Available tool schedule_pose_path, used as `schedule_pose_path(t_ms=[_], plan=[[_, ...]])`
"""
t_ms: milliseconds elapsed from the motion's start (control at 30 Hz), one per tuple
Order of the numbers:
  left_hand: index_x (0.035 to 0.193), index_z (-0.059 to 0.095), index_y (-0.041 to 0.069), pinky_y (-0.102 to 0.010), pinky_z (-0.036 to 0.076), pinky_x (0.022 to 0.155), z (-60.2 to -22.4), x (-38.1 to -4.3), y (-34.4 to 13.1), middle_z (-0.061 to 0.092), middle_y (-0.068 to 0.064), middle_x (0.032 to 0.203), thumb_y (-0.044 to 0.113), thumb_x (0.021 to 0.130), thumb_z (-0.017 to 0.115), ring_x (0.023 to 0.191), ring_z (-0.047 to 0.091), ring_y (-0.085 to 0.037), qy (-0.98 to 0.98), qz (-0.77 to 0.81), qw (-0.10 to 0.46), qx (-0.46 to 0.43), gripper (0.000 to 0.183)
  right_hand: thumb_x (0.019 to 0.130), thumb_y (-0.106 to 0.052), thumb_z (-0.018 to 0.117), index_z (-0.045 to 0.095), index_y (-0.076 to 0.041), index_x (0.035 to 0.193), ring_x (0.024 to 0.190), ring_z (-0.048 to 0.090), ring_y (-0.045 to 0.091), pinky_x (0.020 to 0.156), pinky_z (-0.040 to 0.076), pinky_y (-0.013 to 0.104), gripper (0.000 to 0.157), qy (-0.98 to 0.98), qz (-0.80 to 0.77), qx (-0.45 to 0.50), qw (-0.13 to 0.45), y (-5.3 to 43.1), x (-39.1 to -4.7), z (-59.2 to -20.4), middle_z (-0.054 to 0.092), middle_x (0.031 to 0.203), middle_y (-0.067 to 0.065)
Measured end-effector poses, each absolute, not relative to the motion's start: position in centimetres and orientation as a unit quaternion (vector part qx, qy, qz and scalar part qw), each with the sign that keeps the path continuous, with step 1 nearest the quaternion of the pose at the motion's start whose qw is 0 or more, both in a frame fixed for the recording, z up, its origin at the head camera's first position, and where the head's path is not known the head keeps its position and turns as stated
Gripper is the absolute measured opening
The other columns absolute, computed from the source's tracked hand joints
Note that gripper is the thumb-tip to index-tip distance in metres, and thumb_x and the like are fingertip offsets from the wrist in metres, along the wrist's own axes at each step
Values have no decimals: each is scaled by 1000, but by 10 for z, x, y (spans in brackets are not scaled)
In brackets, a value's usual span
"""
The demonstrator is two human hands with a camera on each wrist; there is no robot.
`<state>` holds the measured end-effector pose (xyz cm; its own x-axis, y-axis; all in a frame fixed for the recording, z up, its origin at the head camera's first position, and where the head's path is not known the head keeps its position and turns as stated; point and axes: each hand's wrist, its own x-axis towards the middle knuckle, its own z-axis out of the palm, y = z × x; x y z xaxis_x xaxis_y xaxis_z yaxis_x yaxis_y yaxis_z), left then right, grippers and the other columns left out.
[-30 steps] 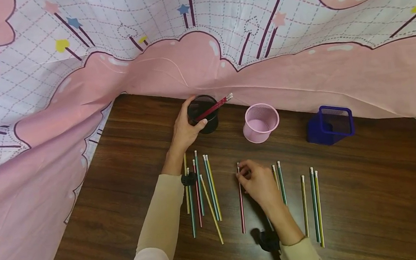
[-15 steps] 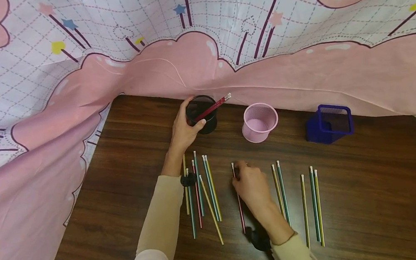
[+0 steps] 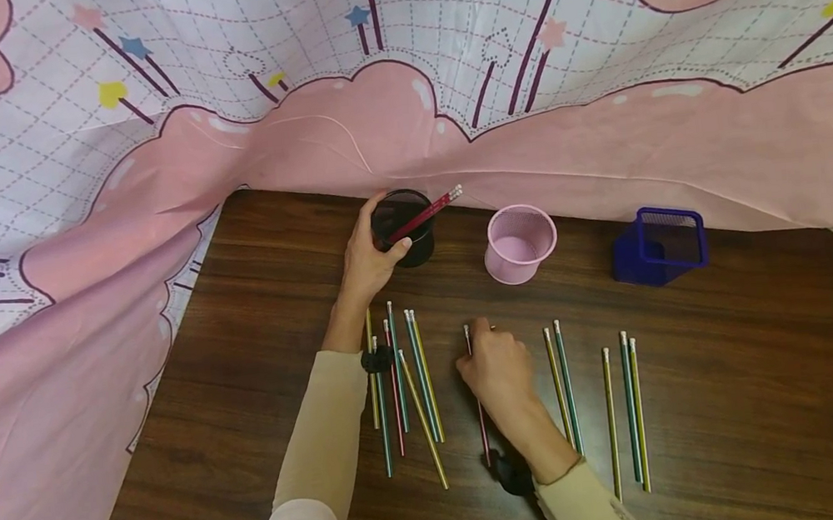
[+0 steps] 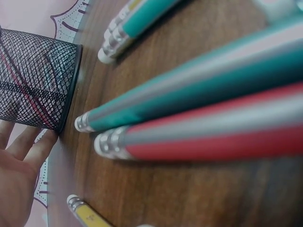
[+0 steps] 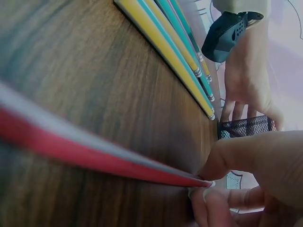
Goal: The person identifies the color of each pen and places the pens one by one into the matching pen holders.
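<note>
Head view: we see the left hand (image 3: 371, 256) curled round the near-left side of the black mesh cup (image 3: 421, 251), which stands at the far edge of the table (image 3: 758, 361) with dark-red pencils (image 3: 423, 216) leaning right inside. The right hand (image 3: 500, 365) is at the far, eraser end of a red pencil (image 3: 483, 433) lying on the table; its fingertips are hidden from us here. Right of the black cup stand a pink mesh cup (image 3: 511, 272) and a blue square mesh holder (image 3: 631, 264).

Left wrist view: cup cut off by the frame, left fingers against its wall; we cannot make out the thumb. A teal pencil (image 4: 199, 85) and a second red pencil (image 4: 213, 132) blur and run out of frame.

Right wrist view: thumb and fingertips pinch the red pencil by its eraser end; its other end is cut off. The right hand hides much of the cup.
</note>
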<state>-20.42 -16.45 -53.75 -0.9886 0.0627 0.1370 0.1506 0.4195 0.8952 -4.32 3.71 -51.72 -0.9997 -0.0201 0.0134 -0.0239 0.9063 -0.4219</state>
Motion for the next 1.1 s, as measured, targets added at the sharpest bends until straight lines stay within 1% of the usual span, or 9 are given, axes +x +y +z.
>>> schedule_pose_path(t_ms=[233, 300, 367, 500, 567, 667, 767, 933, 1100], plan=[[149, 33, 42, -49, 43, 102, -538, -205, -165, 46, -1, 147, 31, 83, 77, 127, 50, -24, -846, -528, 49, -62, 80, 69, -6, 63, 59, 5, 86, 59, 64, 44, 47, 49, 51, 21, -983, 179, 14, -35, 33, -50, -512, 65, 70, 29], [149, 33, 41, -49, 43, 102, -538, -205, -165, 46, -1, 146, 31, 83, 77, 127, 51, -24, -845, -528, 50, -61, 80, 70, -7, 66, 59, 4, 80, 57, 64, 43, 46, 49, 51, 17, -982, 186, 17, -39, 34, -52, -511, 64, 68, 27], [149, 34, 41, -48, 44, 101, -538, -206, -166, 47, -2, 146, 31, 83, 78, 127, 51, -25, -843, -531, 49, -62, 80, 71, -10, 70, 59, 1, 75, 59, 64, 43, 49, 50, 52, 16, -978, 203, 15, -40, 37, -56, -511, 64, 67, 24], [149, 34, 39, -46, 44, 102, -539, -207, -167, 47, -3, 146, 26, 83, 79, 127, 51, -26, -839, -537, 53, -70, 81, 72, -14, 75, 60, -6, 74, 59, 64, 37, 54, 51, 50, 18, -963, 263, -7, -51, 47, -63, -508, 64, 65, 15], [150, 35, 39, -47, 43, 103, -539, -207, -167, 47, -3, 146, 26, 83, 79, 127, 51, -25, -838, -538, 56, -73, 81, 74, -15, 75, 61, -9, 79, 60, 63, 29, 54, 51, 46, 16, -952, 300, -27, -54, 50, -67, -503, 66, 67, 8], [150, 34, 38, -49, 42, 103, -538, -207, -167, 47, -3, 146, 29, 83, 79, 127, 50, -25, -841, -533, 59, -74, 81, 78, -16, 71, 61, -11, 84, 53, 63, 18, 50, 51, 37, 13, -929, 364, -50, -46, 55, -72, -492, 68, 70, 1], [150, 34, 40, -52, 41, 103, -537, -207, -166, 47, -2, 146, 32, 82, 78, 127, 50, -25, -845, -527, 55, -70, 81, 83, -11, 66, 60, -9, 90, 49, 65, 14, 46, 53, 29, 10, -894, 445, -58, -17, 60, -78, -481, 72, 75, 2], [149, 33, 43, -54, 40, 102, -538, -206, -165, 47, -2, 146, 33, 83, 78, 127, 50, -26, -849, -521, 52, -65, 81, 87, -5, 60, 58, -7, 95, 53, 69, 22, 44, 54, 28, 8, -843, 534, -56, 44, 65, -88, -468, 74, 76, 6], [149, 33, 45, -55, 40, 102, -539, -205, -164, 47, -1, 147, 32, 82, 78, 127, 50, -25, -852, -517, 54, -59, 82, 89, -4, 59, 58, -7, 97, 61, 71, 32, 47, 56, 39, 8, -805, 586, -69, 62, 69, -94, -462, 75, 79, 7]])
